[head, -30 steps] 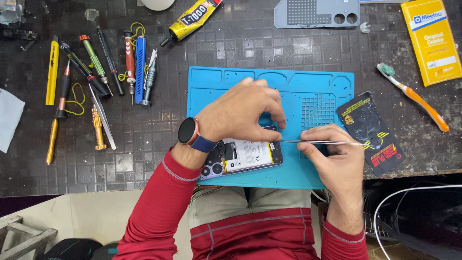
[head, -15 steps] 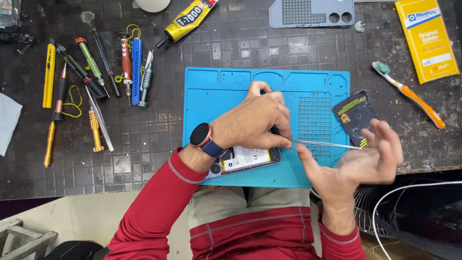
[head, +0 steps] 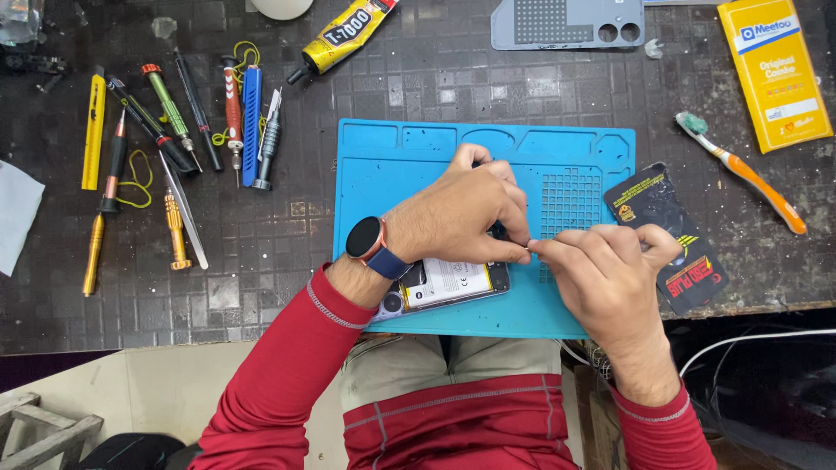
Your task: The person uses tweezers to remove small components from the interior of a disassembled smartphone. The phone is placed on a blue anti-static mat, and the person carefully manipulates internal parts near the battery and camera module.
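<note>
Blue silicone is what I see under my hands: the work mat (head: 409,165) lies on the dark tiled bench (head: 287,235), its rear edge moulded into shallow trays, and I cannot tell whether anything sits in them. On the mat's near part lies the opened phone (head: 448,283), inner side up with its white battery showing; its long axis runs left to right, tilted slightly, with the camera end toward my left and the other end toward my right hand. My left hand (head: 461,213), a smartwatch (head: 364,239) on its wrist, arches over the phone with the fingers curled down and the thumb and forefinger pressed together at the phone's right end. My right hand (head: 601,270) meets it there, fingertips pinched shut and touching the left fingertips; what they are clamped on is too small to make out. Just right of the mat lies a black packet (head: 666,235) at the bench's edge, and beyond it an orange-handled toothbrush (head: 740,170). Well apart on the left, screwdrivers (head: 235,113) and metal tweezers (head: 185,213) lie in a row. A yellow glue tube (head: 344,35), a yellow box (head: 773,70) and a grey phone back cover (head: 566,22) lie along the far side.
</note>
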